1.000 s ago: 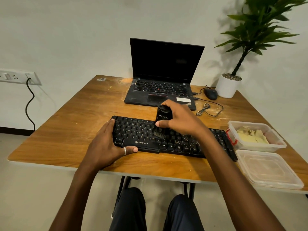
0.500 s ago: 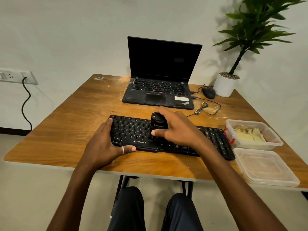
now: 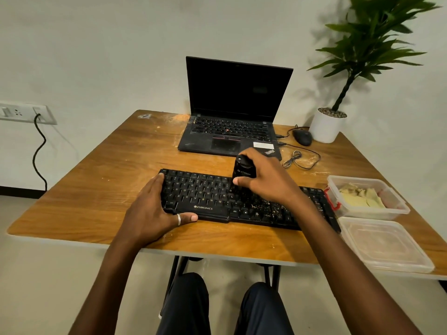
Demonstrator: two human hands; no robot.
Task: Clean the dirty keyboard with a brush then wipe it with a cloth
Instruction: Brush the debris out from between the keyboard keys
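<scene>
A black keyboard [image 3: 208,197] lies across the front of the wooden table [image 3: 101,180], with pale crumbs on its right-hand keys. My left hand [image 3: 154,211] grips the keyboard's left end, thumb along the front edge and fingers over the far corner. My right hand [image 3: 263,180] holds a black brush [image 3: 243,169] upright over the middle keys, bristles down on the keyboard. A yellow cloth [image 3: 360,197] lies in an open plastic container [image 3: 396,209] at the right.
A dusty open laptop [image 3: 232,131] stands behind the keyboard. A mouse [image 3: 302,137] with coiled cable and a potted plant [image 3: 329,126] are at the back right. The container's lid [image 3: 384,245] lies at the front right corner.
My right hand drew the brush toward me over the keys, then pushed it back away toward the far rows. My left hand stayed on the keyboard's left end.
</scene>
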